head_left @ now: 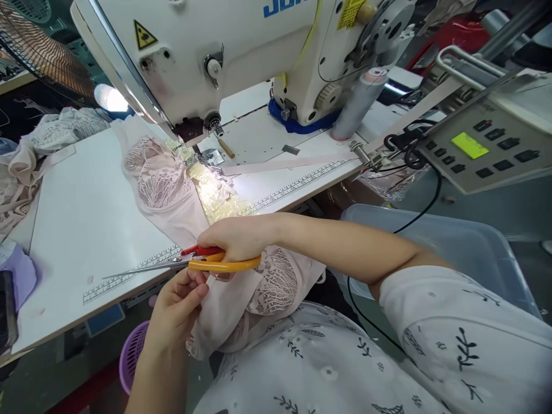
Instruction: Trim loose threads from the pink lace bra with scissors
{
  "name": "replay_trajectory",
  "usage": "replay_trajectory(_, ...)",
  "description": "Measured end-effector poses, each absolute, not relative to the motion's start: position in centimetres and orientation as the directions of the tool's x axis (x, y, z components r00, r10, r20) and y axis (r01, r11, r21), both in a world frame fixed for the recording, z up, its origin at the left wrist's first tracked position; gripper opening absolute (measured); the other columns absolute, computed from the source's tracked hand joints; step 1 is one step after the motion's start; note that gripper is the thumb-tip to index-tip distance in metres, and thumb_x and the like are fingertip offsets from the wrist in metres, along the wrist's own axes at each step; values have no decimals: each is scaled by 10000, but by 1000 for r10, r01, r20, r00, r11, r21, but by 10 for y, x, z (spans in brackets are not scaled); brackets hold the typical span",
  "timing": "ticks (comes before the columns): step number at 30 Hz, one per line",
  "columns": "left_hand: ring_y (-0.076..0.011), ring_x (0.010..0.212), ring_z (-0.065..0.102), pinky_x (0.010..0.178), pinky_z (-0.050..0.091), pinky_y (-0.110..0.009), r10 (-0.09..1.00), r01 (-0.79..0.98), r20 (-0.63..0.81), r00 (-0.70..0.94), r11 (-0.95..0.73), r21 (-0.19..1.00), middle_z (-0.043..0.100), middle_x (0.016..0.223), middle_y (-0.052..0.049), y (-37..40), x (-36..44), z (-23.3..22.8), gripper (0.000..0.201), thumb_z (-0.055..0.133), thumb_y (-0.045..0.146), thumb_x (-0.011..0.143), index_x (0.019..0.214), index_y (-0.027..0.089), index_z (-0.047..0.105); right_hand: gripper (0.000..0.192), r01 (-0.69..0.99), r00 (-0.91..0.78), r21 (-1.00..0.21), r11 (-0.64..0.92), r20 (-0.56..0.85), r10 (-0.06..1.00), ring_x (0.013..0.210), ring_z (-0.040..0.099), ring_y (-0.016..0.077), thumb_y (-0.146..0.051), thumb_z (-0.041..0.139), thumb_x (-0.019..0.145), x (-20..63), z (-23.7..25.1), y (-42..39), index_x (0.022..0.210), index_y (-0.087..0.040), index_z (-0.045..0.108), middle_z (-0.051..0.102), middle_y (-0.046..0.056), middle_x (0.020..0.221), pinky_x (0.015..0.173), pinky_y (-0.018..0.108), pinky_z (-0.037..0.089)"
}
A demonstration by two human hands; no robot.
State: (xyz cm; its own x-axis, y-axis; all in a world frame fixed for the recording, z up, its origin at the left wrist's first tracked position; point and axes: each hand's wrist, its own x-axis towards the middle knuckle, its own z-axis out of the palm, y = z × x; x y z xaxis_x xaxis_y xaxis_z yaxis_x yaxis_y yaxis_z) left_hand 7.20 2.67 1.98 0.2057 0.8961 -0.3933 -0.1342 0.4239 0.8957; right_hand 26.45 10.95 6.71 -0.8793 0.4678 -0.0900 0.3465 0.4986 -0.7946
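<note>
My right hand grips scissors with yellow and red handles, blades pointing left over the table's front edge. Just below them my left hand pinches the edge of a pale pink lace garment. The garment runs from under the needle area of the white sewing machine across the white table and hangs down into my lap. A lamp lights the fabric near the presser foot.
A ruler strip runs along the table's front edge. More pale fabric lies piled at the far left. A control panel stands at right, with a clear plastic bin below it and a purple basket under the table.
</note>
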Motion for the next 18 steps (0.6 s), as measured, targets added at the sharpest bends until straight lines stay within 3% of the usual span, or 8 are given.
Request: replay_trajectory(18, -108, 588, 533, 591, 445, -194, 898, -91, -436, 61, 440, 894, 609, 595, 6, 27, 80, 21, 287, 867, 300, 501, 690, 166, 699, 232, 331, -896, -791, 515, -93, 433, 593, 410, 110, -177, 625, 688, 263, 60, 110, 674, -187, 394, 479, -34, 655, 519, 257, 303)
